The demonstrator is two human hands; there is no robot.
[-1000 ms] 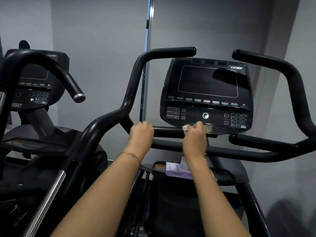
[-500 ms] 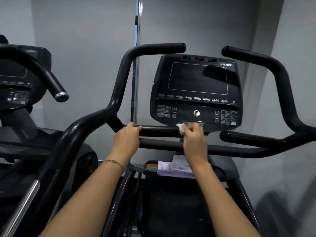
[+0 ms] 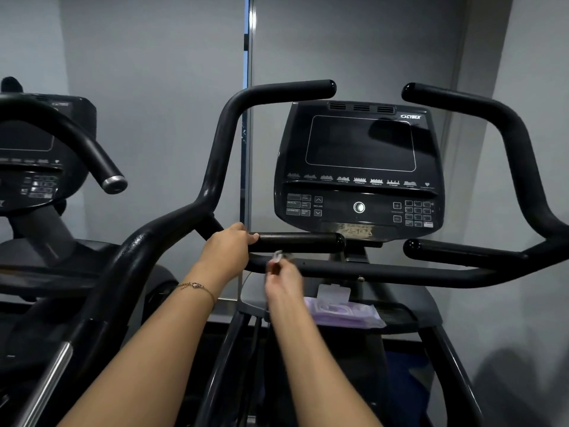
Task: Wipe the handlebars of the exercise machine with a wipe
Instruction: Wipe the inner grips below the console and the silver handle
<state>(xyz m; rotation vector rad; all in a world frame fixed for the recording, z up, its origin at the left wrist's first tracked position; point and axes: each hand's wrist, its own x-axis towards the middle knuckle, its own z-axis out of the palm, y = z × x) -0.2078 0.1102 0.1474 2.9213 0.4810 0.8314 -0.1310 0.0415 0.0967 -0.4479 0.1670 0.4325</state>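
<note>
The exercise machine's black handlebars curve up on both sides of its console (image 3: pixel 358 167). My left hand (image 3: pixel 229 246) grips the short inner left grip bar (image 3: pixel 301 241) near its root. My right hand (image 3: pixel 281 280) is blurred and pinches a small white wipe (image 3: pixel 278 256) against the lower crossbar (image 3: pixel 385 272), just right of my left hand. The tall left handlebar (image 3: pixel 228 134) and right handlebar (image 3: pixel 505 124) rise above, untouched.
A purple pack of wipes (image 3: pixel 345 311) with its flap up lies on the tray below the crossbar. A second machine's console (image 3: pixel 34 155) and handlebar end (image 3: pixel 114 183) stand close on the left. A grey wall lies behind.
My right hand moved with the wipe from the end of the inner grip bar down and left to the lower crossbar. My left hand kept its grip.
</note>
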